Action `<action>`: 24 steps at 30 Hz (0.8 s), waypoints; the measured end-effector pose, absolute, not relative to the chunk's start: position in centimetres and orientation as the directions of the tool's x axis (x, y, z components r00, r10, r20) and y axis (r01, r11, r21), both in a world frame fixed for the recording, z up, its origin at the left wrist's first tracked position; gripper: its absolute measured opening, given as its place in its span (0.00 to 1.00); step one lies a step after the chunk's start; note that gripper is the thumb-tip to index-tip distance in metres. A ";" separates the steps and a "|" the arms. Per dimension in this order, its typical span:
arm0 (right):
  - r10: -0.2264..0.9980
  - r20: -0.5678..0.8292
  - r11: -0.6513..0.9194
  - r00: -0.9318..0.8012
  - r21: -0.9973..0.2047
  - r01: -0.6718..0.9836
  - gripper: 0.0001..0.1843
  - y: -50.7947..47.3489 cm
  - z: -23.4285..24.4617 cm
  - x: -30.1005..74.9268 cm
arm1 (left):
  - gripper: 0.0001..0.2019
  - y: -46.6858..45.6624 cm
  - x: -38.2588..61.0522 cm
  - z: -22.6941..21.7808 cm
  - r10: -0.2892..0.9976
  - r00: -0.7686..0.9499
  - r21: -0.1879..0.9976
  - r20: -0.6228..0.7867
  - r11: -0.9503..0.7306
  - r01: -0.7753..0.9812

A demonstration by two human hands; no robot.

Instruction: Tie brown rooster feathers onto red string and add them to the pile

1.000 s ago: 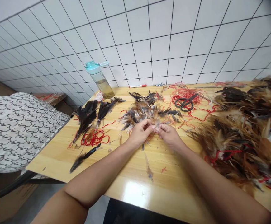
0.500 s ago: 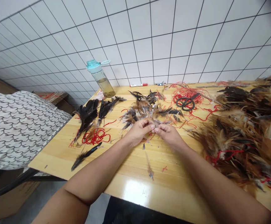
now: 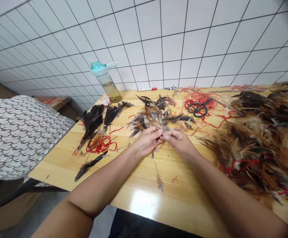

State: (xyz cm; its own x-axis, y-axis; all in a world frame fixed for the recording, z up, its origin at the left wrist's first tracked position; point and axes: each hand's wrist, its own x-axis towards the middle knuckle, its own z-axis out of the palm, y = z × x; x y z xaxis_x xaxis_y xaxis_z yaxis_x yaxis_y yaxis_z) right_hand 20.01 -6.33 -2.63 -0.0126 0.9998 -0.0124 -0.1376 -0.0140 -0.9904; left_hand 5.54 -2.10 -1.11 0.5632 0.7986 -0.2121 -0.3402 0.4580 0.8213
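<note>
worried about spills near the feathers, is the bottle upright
Upright: the bottle stands on its base on the table, with liquid low inside.

This room is serving as a small handcraft workshop. A white tiled wall (image 3: 159, 43) is rising behind a varnished wooden workbench (image 3: 144, 205), and heaps of brown and black feathers (image 3: 258, 145) are covering much of the bench. Tangled red thread (image 3: 200, 99) and black-handled scissors (image 3: 197, 110) are lying among them, while a water bottle (image 3: 106, 82) is standing near the wall beside a marker pen (image 3: 147, 89).
</note>
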 end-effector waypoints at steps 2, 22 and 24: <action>1.000 -0.009 -0.012 -0.024 -0.992 -0.123 0.16 -6.3 -2.5 20.0 | 0.16 -2.2 5.6 -1.1 0.799 0.566 0.835 -0.201 0.442 -0.328; 1.000 -0.012 -0.013 -0.009 -0.998 -0.069 0.16 -6.3 -2.2 20.2 | 0.13 -2.1 5.2 -0.8 0.850 0.524 0.995 0.050 -0.085 0.043; 1.000 -0.004 -0.004 -0.011 -0.998 -0.058 0.16 -6.3 -2.4 20.2 | 0.14 -1.9 5.2 -0.6 0.835 0.549 0.997 0.033 -0.063 0.036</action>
